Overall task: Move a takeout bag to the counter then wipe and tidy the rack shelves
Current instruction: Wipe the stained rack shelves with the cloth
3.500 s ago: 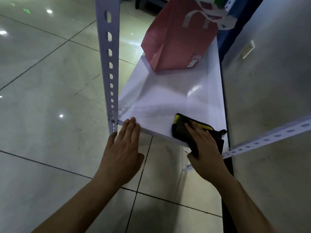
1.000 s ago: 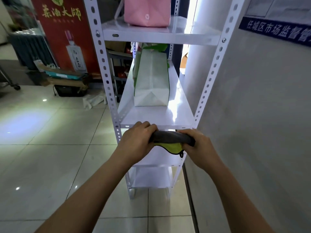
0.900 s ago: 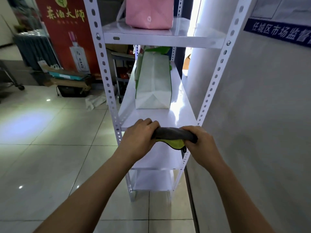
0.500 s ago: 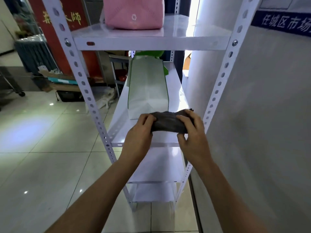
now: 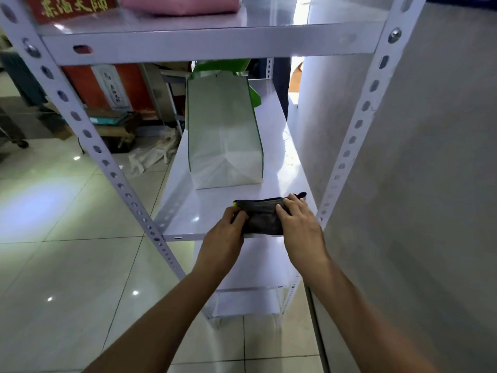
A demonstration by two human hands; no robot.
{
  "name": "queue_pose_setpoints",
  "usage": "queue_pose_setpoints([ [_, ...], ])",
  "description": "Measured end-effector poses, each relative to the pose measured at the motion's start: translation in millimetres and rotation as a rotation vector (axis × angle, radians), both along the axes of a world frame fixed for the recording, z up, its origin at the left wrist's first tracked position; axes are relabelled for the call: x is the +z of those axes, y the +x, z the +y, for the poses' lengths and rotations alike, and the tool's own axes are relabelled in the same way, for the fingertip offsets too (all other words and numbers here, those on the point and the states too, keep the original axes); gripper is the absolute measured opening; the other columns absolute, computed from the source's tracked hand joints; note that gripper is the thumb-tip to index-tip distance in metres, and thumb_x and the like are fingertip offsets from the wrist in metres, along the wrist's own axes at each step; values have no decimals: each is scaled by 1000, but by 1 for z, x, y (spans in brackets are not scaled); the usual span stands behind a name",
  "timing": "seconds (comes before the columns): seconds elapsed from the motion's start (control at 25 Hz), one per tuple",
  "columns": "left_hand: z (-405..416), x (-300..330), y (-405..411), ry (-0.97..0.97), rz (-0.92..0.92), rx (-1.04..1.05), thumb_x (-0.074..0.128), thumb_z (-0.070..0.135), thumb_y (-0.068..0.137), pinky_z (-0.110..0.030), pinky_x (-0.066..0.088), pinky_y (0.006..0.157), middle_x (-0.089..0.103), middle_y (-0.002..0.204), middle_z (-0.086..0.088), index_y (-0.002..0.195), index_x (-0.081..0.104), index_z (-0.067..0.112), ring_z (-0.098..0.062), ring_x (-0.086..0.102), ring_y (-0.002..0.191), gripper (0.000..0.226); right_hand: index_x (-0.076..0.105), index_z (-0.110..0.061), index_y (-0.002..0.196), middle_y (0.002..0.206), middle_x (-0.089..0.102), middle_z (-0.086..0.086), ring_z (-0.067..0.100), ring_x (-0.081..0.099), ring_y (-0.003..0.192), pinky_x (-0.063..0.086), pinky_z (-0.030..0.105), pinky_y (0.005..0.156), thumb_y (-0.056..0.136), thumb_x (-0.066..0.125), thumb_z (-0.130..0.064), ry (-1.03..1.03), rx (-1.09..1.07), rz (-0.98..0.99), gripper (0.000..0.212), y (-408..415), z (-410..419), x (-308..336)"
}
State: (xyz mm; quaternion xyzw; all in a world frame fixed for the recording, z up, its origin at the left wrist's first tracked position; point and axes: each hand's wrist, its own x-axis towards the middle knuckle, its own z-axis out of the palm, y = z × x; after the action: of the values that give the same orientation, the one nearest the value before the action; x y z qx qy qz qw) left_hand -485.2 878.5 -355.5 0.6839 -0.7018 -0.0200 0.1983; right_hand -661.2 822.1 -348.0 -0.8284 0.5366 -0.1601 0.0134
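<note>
Gripping a dark cloth (image 5: 265, 218) at both ends: left hand (image 5: 225, 239) with fingers curled round the left end, right hand (image 5: 300, 228) with fingers laid over the right end and thumb tucked against the cloth's near side (pinching it, as far as can be told). Resting on the front part of the middle shelf (image 5: 188, 211) of a white metal rack (image 5: 357, 125), with a sliver of yellow showing at the cloth's far left corner.

Just beyond the grip, further back on the same shelf: a white paper bag (image 5: 224, 138) with green edging, standing upright, near the cloth but apart from it. Above the grip, on the next shelf up: the bottom of a pink bag (image 5: 180, 5), cut off by the top of the frame. Below the grip: two lower shelves, partly hidden behind the forearms.

To the right of the grip: a plain grey wall (image 5: 430, 184), close beside the rack. To the left: a glossy tiled floor (image 5: 67, 251), and further off a red sign (image 5: 75, 6) with yellow characters, with boxes and clutter beneath it (too blurred to name).
</note>
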Motion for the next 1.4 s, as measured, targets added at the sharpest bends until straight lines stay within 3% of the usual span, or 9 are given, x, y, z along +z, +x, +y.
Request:
queue_pose_setpoints([
  [0.2, -36, 6, -3, 59, -21, 5, 55, 9, 94, -40, 54, 78, 48, 138, -11, 128, 51, 12, -32, 63, 93, 34, 17, -8, 160, 168, 15, 12, 25, 5, 156, 0, 38, 127, 99, 47, -11, 66, -42, 223, 68, 8, -24, 5],
  [0.32, -46, 11, -4, 91, 36, -13, 55, 24, 95, -39, 52, 77, 53, 131, -10, 124, 53, 11, -31, 62, 95, 32, 3, -7, 160, 169, 1, 13, 26, -6, 156, -7, 40, 126, 98, 43, -24, 140, -55, 235, 76, 9, -20, -1],
  [0.48, -38, 8, -5, 45, 19, 2, 42, 38, 101, -35, 51, 73, 55, 128, -7, 121, 55, 14, -27, 63, 95, 34, 9, -10, 161, 170, 3, 11, 21, -6, 156, -10, 37, 125, 106, 21, -41, 188, -98, 61, 65, 11, -16, -5],
  [0.56, -33, 3, -5, 62, -103, 15, 29, 38, 105, -36, 50, 86, 47, 144, -8, 135, 47, 15, -26, 59, 107, 42, 13, -11, 161, 169, 7, 10, 21, -3, 157, -9, 38, 126, 107, 17, -42, 145, -108, 65, 62, 12, -15, -7],
  [0.64, -26, -2, -6, 101, -211, -4, 23, 42, 105, -37, 41, 103, 29, 159, -14, 151, 28, 11, -26, 49, 127, 56, 21, -11, 160, 168, 17, 9, 21, 4, 157, -5, 38, 126, 108, 21, -41, 111, -109, 44, 60, 12, -13, -6],
  [0.76, -17, -4, -4, 128, -204, -18, 25, 44, 105, -38, 32, 113, 15, 164, -14, 157, 14, 11, -26, 38, 138, 63, 45, -12, 149, 158, 41, 7, 22, 26, 151, 7, 38, 127, 106, 35, -37, 80, -118, -80, 51, 11, -8, 1],
  [1.04, 16, 18, 8, 87, -2, 20, 50, 35, 98, -37, 38, 104, 44, 150, -3, 146, 41, 21, -24, 50, 128, 51, 64, -18, 127, 129, 65, 2, 24, 54, 119, 43, 39, 106, 98, 57, -27, 93, -62, -317, 31, 20, 26, 10],
  [1.16, 41, 34, 21, 47, 73, 70, 53, 33, 97, -38, 43, 102, 47, 148, -2, 141, 49, 20, -24, 51, 127, 46, 64, -18, 127, 125, 65, 2, 23, 56, 113, 47, 41, 100, 97, 59, -25, 115, 40, -349, 31, 36, 40, 13],
  [1.4, 86, 57, 46, -30, 131, 188, 53, 32, 97, -34, 52, 80, 66, 115, 4, 121, 63, 21, -18, 60, 101, 28, 64, -24, 126, 121, 64, -5, 17, 57, 111, 50, 39, 96, 96, 60, -25, 170, 186, -480, 31, 69, 68, 29],
])
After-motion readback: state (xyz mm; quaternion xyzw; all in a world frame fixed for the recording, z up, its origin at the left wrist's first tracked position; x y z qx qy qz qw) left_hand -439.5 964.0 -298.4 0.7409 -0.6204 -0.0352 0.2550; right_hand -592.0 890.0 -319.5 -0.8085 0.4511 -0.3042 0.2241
